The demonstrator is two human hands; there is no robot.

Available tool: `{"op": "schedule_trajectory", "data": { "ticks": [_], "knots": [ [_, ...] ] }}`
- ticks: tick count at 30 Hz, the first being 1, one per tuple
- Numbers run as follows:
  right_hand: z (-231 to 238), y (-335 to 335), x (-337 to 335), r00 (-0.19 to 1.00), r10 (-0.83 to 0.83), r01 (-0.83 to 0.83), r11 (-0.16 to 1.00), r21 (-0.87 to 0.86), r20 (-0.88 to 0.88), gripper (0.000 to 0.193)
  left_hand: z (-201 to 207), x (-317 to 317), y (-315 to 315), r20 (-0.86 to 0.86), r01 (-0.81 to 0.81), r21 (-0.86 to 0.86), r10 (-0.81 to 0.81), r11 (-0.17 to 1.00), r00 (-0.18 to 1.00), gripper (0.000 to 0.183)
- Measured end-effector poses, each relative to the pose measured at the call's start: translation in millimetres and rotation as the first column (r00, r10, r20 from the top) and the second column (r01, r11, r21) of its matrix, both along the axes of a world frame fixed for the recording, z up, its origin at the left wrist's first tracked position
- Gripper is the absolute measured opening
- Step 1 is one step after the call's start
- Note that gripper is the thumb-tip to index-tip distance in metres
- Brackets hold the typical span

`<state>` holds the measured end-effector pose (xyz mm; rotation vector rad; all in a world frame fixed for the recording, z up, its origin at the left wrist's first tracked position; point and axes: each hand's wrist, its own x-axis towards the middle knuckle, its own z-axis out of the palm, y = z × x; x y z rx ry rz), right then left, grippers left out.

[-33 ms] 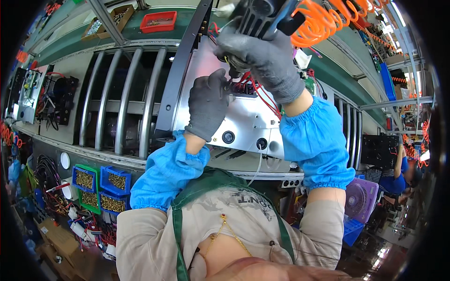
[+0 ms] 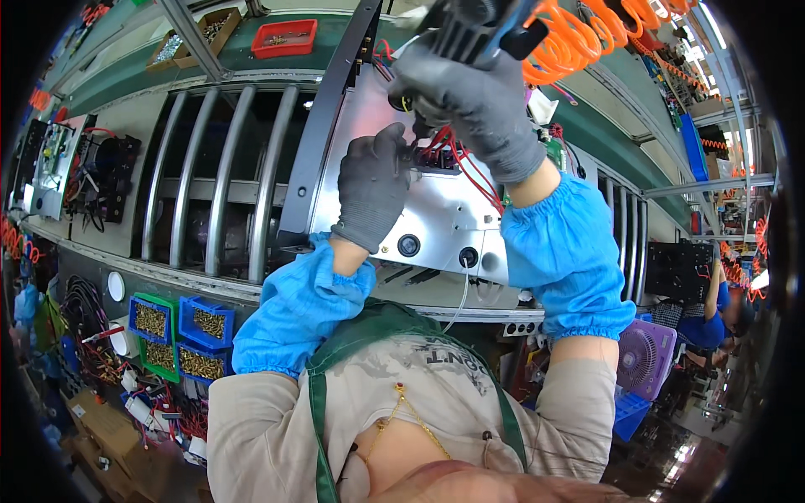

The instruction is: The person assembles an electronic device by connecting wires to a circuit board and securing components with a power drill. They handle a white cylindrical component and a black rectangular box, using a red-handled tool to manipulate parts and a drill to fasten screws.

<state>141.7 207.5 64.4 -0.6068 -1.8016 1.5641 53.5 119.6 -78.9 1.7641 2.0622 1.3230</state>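
Note:
My right hand [image 2: 474, 105], in a grey glove, is wrapped round a black power driver [image 2: 470, 29] at the top of the view. The driver's lower end points down toward a dark component [image 2: 440, 162] with red wires [image 2: 478, 180] on a silver metal chassis [image 2: 436, 205]. My left hand [image 2: 373, 184], gloved too, rests at the left of that component with thumb and fingers drawn together. Whatever its fingertips pinch is hidden. A long dark side panel [image 2: 323, 138] stands along the chassis's left edge.
An orange coiled hose [image 2: 579, 38] hangs beside the driver. Metal rollers [image 2: 226, 176] run left of the chassis. Blue and green bins of brass-coloured fasteners [image 2: 201, 365] sit at lower left. Another wired unit [image 2: 101, 176] stands far left, and a purple fan [image 2: 646, 356] at the right.
My right hand and the driver have shifted very slightly, and the orange hose has swayed a little to the right. My left hand and the chassis stay in place.

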Motion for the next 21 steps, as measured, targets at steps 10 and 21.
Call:
{"op": "schedule_trajectory", "data": {
  "ticks": [10,21],
  "knots": [
    [-2,-8,-1,0.993,-0.091,0.09,0.996,-0.023,-0.069,0.019,0,0,1,0.018,-0.018,-0.058,0.019,0.998,1.0,0.058],
    [-9,-2,-2,0.996,-0.092,0.093,0.987,0.133,-0.018,0.025,-2,1,0,-0.025,-0.012,-0.049,0.01,0.999,1.0,0.061]
  ]
}}
